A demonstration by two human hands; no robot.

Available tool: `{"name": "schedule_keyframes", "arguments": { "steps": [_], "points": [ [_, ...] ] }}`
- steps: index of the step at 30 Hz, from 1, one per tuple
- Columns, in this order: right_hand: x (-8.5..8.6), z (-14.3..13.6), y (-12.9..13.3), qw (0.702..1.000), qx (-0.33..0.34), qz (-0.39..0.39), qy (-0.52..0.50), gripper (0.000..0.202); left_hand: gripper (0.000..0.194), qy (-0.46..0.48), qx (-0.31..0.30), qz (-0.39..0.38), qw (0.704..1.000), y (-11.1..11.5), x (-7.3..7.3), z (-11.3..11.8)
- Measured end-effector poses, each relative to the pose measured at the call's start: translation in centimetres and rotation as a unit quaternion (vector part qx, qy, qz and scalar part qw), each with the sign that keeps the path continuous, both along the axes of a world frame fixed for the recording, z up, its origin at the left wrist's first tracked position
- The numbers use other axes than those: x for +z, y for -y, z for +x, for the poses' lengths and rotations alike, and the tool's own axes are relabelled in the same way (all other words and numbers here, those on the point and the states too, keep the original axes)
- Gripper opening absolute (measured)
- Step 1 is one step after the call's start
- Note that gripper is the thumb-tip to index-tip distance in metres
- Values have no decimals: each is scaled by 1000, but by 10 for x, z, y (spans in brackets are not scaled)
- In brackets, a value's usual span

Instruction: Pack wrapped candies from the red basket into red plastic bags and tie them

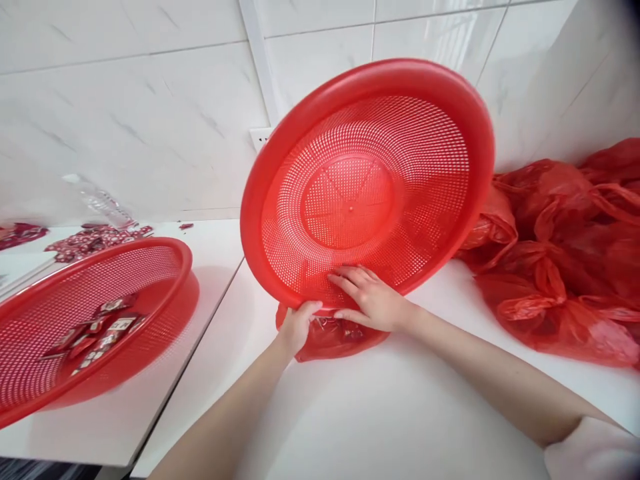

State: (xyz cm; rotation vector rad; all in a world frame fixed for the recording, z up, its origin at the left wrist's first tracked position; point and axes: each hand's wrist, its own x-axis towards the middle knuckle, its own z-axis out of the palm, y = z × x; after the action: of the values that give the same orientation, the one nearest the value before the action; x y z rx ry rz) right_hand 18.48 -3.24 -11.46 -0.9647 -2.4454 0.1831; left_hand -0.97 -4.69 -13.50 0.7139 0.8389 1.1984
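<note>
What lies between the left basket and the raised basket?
Between the left basket and raised basket, the head view shows only white tabletop and a dark seam.

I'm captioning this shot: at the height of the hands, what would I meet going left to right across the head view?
Red mesh basket with small packets → left hand → right hand → heaped red plastic bags. The tilted mesh basket overlaps both hands, so it is left out.
</note>
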Motion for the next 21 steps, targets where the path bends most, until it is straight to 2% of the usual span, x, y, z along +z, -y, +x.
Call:
{"name": "schedule_keyframes", "arguments": {
  "steps": [3, 5, 8, 10, 12, 17, 18, 21],
  "points": [
    [5, 0, 0, 990, 77, -77, -85, 45, 31, -9, 3, 13, 1000, -9, 5, -3],
    [7, 0, -1, 970, 75, -152, -176, 35, 30, -16, 17, 10, 1000, -15, 7, -7],
    [8, 0, -3, 907, 37, -276, -317, 34, 29, -22, 47, 6, 999, -21, 9, -13],
    [7, 0, -4, 869, 32, -332, -366, 34, 28, -17, 53, 6, 998, -24, 11, -16],
    [4, -1, -6, 848, 29, -368, -380, 34, 28, -4, 49, 13, 999, -26, 13, -19],
    [-5, 0, -15, 834, 12, -404, -376, 34, 26, 12, 84, 38, 996, -30, 20, -25],
    [-6, 0, -17, 823, -4, -410, -394, 35, 25, 9, 91, 39, 995, -31, 21, -26],
    [-6, 1, -21, 762, -28, -440, -474, 39, 25, -4, 93, 39, 995, -32, 23, -31]
  ]
}}
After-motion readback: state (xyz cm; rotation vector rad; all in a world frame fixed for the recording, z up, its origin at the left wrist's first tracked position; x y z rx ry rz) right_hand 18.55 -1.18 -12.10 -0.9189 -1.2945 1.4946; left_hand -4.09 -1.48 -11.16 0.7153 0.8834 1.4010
